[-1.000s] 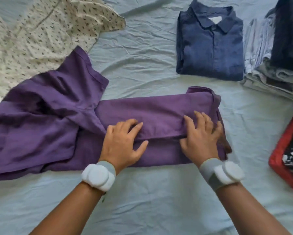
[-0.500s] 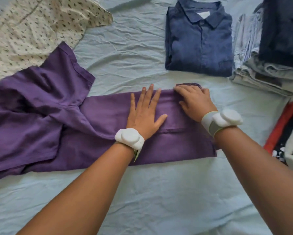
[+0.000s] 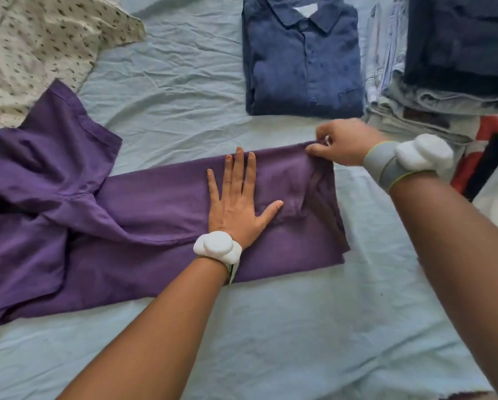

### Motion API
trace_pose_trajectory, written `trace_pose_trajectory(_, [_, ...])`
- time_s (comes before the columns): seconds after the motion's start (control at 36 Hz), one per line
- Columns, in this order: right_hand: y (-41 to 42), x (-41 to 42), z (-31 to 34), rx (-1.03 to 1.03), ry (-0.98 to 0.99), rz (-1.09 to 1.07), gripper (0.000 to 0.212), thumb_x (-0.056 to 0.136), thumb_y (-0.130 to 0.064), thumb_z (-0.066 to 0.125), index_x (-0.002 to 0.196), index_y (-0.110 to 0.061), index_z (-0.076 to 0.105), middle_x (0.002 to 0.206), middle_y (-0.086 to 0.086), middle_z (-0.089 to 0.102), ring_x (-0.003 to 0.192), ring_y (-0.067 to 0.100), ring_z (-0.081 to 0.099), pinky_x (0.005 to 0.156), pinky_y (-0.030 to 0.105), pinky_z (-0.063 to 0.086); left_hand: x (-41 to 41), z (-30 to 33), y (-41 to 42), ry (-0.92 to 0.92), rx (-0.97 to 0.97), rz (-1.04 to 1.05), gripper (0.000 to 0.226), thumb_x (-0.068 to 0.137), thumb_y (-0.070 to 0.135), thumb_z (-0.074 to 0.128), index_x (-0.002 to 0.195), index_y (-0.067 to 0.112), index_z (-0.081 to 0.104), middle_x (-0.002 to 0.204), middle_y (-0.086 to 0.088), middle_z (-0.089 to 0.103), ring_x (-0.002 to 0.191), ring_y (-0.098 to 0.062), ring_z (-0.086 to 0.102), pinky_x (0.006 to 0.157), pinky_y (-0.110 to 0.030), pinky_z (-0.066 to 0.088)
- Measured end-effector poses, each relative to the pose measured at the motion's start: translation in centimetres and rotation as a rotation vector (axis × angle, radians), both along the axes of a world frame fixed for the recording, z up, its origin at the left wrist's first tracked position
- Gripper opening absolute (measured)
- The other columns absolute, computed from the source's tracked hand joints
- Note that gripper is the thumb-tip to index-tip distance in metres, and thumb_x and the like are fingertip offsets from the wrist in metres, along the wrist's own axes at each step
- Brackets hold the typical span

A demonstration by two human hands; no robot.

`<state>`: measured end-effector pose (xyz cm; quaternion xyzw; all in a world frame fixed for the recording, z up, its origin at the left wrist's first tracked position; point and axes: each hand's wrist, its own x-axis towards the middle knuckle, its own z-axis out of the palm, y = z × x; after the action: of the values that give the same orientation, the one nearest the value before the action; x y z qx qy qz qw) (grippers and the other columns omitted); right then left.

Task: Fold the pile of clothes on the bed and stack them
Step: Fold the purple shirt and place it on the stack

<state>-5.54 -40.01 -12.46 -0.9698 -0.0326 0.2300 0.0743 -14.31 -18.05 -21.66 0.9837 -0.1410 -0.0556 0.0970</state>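
Head view. A purple garment (image 3: 161, 215) of soft, matte woven cloth lies across the pale blue bed sheet (image 3: 270, 327), whose surface is finely creased throughout. The garment's right portion is folded into a long flat band with straight near and far edges; its left portion, toward 9 o'clock, remains bunched in loose folds, with one hemmed flap angled up toward 10 o'clock.

The left hand (image 3: 236, 203) lies flat on the folded band, fingers straight and spread, palm pressing the cloth. The right hand (image 3: 340, 142), at 1 o'clock from the left hand, has its fingers curled and pinches the far right corner of the band, where the cloth wrinkles into a short vertical fold. Each wrist carries a grey strap with a rounded white device (image 3: 217, 246).

At 12 o'clock a navy collared shirt (image 3: 302, 59) lies folded into a neat rectangle, buttoned, apart from the purple garment with bare sheet between. At 2 o'clock stands a stack of folded clothes (image 3: 444, 82), dark on top, pale grey and striped layers beneath, just beside the navy shirt. At 10 o'clock a cream fabric with small dark specks (image 3: 40, 47) lies crumpled, its edge near the purple flap. A red-and-white printed item (image 3: 484, 145) shows at 3 o'clock. Open sheet extends from the band's near edge toward 6 o'clock, crossed only by the forearms.
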Motion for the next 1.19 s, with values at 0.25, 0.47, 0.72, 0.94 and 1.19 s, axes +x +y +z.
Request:
trace_pose_trajectory(0.25, [5.6,-6.2,-4.1,0.432,-0.437,-0.197,0.048,0.088,-0.034,0.04,0.123,-0.005,0.056,0.123,0.018,0.056,0.117,0.036,0.05,0.102,0.044,0.037,0.4,-1.4,-0.5,0.02,0.069,0.008,0.096,0.082,0.078,0.018,0.156,0.018,0.006,0.164,0.0,0.002,0.151,-0.021,-0.002,0.117,-0.057,-0.007])
trace_pose_trajectory(0.47, [6.0,-9.2,-8.4,0.014,-0.25,-0.191,0.08,0.088,-0.066,0.005,0.154,-0.022,0.01,0.162,-0.004,0.003,0.148,0.012,-0.005,0.115,0.048,-0.012,0.4,-1.4,-0.5,0.019,0.017,-0.004,0.074,0.094,0.058,0.018,0.156,0.017,0.01,0.163,-0.001,0.006,0.151,-0.021,0.003,0.118,-0.056,-0.006])
trace_pose_trajectory(0.72, [16.5,-9.8,-2.9,0.597,-0.365,-0.325,0.057,0.096,-0.042,0.029,0.139,-0.009,0.046,0.151,0.009,0.037,0.146,0.021,0.018,0.12,0.04,0.013,0.9,3.5,4.5,0.069,-0.828,0.266,0.052,0.098,0.025,0.036,0.148,0.011,0.033,0.158,-0.008,0.026,0.148,-0.018,0.017,0.121,-0.028,0.01])
trace_pose_trajectory(0.94, [32.2,-10.5,-1.4,0.928,-0.217,-0.228,0.051,0.093,-0.037,0.029,0.122,-0.007,0.059,0.126,0.01,0.054,0.12,0.022,0.046,0.105,0.02,0.027,1.7,6.5,21.1,-0.259,-0.586,0.405,0.04,0.092,0.007,0.046,0.131,0.007,0.054,0.132,-0.006,0.057,0.115,-0.013,0.041,0.104,-0.032,0.029])
trace_pose_trajectory(1.19, [39.9,-5.7,-3.0,0.713,-0.047,-0.35,0.031,0.095,-0.021,0.049,0.125,-0.017,0.057,0.125,0.016,0.054,0.117,0.035,0.045,0.103,0.039,0.033,9.6,7.5,35.1,-0.127,-0.234,0.658,0.048,0.096,0.03,0.052,0.134,0.001,0.048,0.139,-0.019,0.049,0.128,-0.036,0.043,0.106,-0.038,0.022])
